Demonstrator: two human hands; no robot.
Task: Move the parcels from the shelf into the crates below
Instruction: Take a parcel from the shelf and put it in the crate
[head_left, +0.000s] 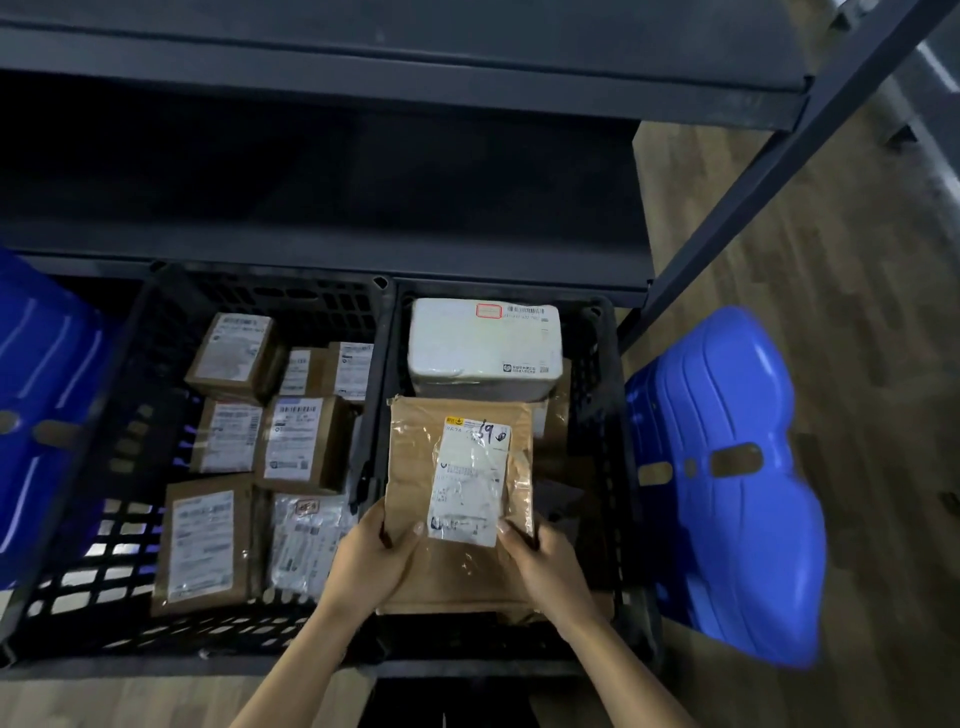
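Observation:
A flat brown cardboard parcel (415, 457) with a white label lies over the right black crate (605, 467). My left hand (371, 558) grips its near left edge, thumb on top. My right hand (545, 564) holds its near right side, thumb by the label. Behind it in the same crate sits a white wrapped parcel (483, 343). The left black crate (130, 415) holds several small brown boxes (306, 441) and a clear-wrapped packet (306, 545). The dark shelf (363, 244) above the crates shows no parcels.
A blue plastic stool (727, 483) stands right of the crates on the wooden floor (857, 364). Another blue plastic item (36, 395) sits at the far left. A dark shelf upright (779, 171) slants down at the right.

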